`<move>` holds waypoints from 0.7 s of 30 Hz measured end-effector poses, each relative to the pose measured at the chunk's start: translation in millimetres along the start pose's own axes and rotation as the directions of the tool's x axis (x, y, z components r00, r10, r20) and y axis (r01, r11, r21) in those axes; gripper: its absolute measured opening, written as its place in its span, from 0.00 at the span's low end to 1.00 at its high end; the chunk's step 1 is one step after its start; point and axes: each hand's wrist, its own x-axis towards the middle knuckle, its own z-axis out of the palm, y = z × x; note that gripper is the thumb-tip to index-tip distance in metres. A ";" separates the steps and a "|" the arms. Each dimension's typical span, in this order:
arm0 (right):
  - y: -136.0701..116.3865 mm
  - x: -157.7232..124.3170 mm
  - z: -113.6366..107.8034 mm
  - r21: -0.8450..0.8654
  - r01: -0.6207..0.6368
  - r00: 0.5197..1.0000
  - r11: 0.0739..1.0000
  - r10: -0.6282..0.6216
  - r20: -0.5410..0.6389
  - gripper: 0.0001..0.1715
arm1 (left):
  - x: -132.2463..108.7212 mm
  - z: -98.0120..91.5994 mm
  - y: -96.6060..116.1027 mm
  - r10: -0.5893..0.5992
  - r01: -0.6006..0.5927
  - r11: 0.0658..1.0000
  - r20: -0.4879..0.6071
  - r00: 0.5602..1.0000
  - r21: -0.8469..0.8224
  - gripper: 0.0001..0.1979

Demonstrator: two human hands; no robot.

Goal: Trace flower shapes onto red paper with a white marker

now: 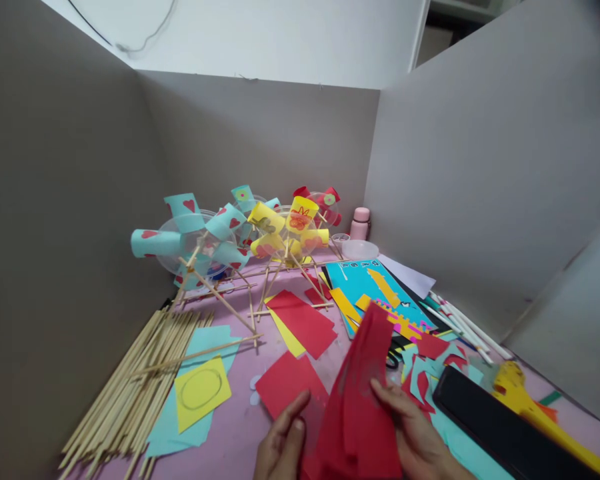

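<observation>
Several overlapping strips and sheets of red paper (365, 407) are in front of me, raised above the table and tilted. My right hand (415, 430) grips their right edge, with the thumb on top. At their lower left edge is my left hand (283, 443), its thumb and fingers bent around red paper; the exact contact is partly hidden. Beneath, a separate red sheet (287, 383) lies on the pink tabletop (240, 407). Farther back rests another red piece (303, 320) over yellow paper (287, 335).
Wooden sticks (130, 380) and a yellow square (203, 393) with a drawn circle lie left. Stick-framed wheels with blue (187, 227) and yellow (287, 230) paper cups stand behind. To the right are scissors (394, 357), paper scraps (423, 377), a black case (505, 427) and a yellow tool (510, 383).
</observation>
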 end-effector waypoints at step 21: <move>-1.3 0.6 -4.1 -0.264 0.164 0.986 0.950 -0.150 0.075 0.31 | -6.2 8.1 1.7 0.213 -0.215 0.977 -0.125 0.969 -0.005 0.35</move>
